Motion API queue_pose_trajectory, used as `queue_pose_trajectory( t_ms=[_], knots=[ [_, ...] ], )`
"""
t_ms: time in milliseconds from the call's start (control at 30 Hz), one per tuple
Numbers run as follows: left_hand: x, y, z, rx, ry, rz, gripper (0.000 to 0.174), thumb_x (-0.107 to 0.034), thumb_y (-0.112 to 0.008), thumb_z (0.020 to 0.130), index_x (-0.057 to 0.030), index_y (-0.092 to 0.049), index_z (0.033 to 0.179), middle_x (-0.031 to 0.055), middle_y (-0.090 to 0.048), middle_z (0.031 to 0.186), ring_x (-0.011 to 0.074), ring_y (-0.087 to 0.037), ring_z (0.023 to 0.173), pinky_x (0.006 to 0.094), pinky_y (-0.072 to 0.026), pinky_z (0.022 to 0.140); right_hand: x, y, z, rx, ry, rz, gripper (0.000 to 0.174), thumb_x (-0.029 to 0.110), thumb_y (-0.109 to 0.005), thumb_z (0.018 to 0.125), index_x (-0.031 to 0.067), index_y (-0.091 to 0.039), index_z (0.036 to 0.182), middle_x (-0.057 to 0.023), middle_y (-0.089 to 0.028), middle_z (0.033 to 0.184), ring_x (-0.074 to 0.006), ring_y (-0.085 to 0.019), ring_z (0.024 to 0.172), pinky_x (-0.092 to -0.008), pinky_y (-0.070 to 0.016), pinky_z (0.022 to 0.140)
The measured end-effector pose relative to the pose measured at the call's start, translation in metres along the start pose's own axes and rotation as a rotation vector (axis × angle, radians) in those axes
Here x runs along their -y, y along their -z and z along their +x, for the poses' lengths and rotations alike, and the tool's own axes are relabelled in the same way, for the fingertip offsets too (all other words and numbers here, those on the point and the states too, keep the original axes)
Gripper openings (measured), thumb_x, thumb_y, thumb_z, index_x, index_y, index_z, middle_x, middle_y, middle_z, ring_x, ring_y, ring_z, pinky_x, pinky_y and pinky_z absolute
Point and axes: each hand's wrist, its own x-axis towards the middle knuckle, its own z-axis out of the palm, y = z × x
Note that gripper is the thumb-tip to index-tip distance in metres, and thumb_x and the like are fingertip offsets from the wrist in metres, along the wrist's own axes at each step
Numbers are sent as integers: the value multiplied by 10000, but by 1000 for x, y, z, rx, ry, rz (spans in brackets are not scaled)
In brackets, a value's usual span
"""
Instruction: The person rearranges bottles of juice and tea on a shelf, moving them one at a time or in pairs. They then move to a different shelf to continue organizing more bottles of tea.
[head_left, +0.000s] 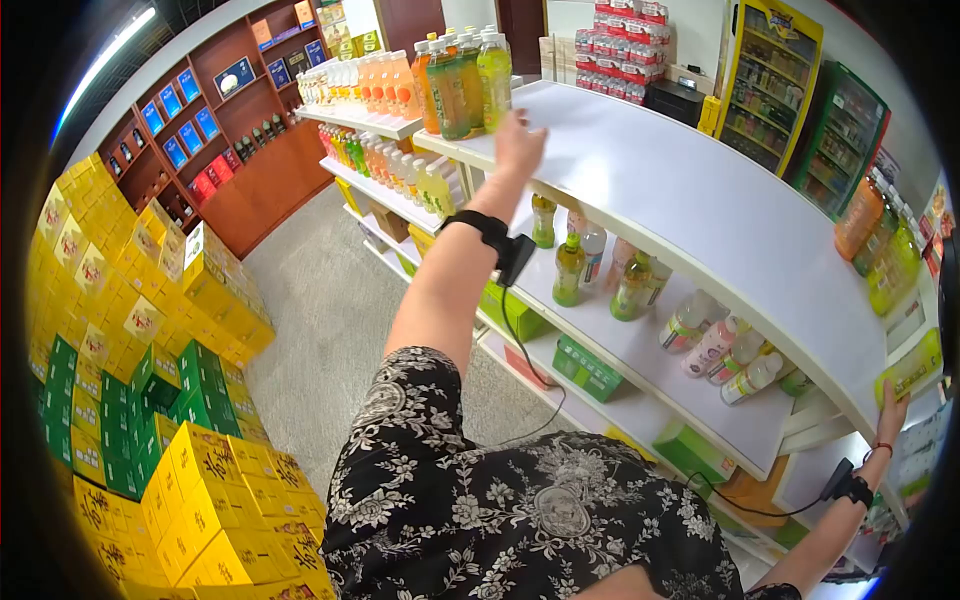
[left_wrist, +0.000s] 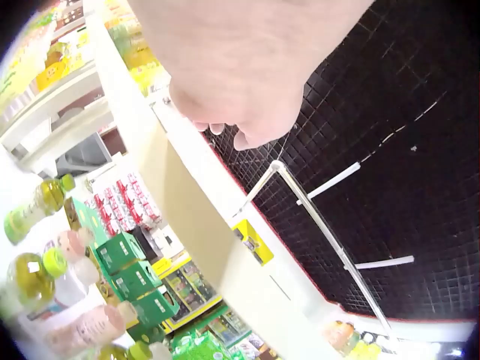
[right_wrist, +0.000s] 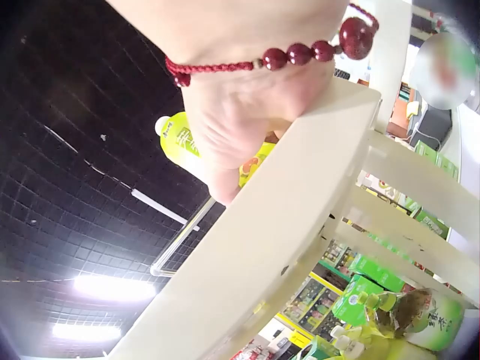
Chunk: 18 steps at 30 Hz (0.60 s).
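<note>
Over the far left end of the white upper shelf (head_left: 640, 150), my left hand (head_left: 520, 148) is beside a group of bottled drinks. A bottle with yellow-green liquid (head_left: 494, 82) stands nearest to it, at the group's right edge. The left wrist view has the hand (left_wrist: 232, 82) from behind, fingertips bent down and nothing visible in them. At the right end of the shelf, my right hand (head_left: 890, 412) grips a yellow-green drink bottle (head_left: 912, 365), tilted over. In the right wrist view the palm covers part of that bottle (right_wrist: 180, 141), leaving its white cap in sight.
More orange and green bottles (head_left: 880, 240) stand at the shelf's right end. The lower shelf holds several bottles, some upright, some lying (head_left: 710, 348). Yellow cartons (head_left: 215, 500) are stacked at left. A camera cable (head_left: 555, 400) hangs from the left wrist before the shelves.
</note>
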Motion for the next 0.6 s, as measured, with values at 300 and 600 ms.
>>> queue_pose_trajectory(
  t_ms=[300, 600],
  knots=[
    [49, 29, 77, 115, 99, 294, 605, -302, -693, 744, 47, -483, 1192, 244, -554, 1141, 367, -526, 1096, 415, -418, 948, -4, 3, -4, -72, -4, -93, 515, 298, -626, 871, -19, -482, 1250, -114, -560, 1187, -194, -522, 1055, -294, -381, 934],
    [48, 16, 82, 149, 66, 443, 604, -353, -704, 740, 72, -475, 1103, 274, -576, 1060, 396, -564, 1017, 418, -459, 893, -26, 12, 1, -45, 2, -70, 480, 270, -589, 900, -24, -466, 1258, -105, -552, 1184, -187, -521, 1043, -290, -394, 913]
  ],
)
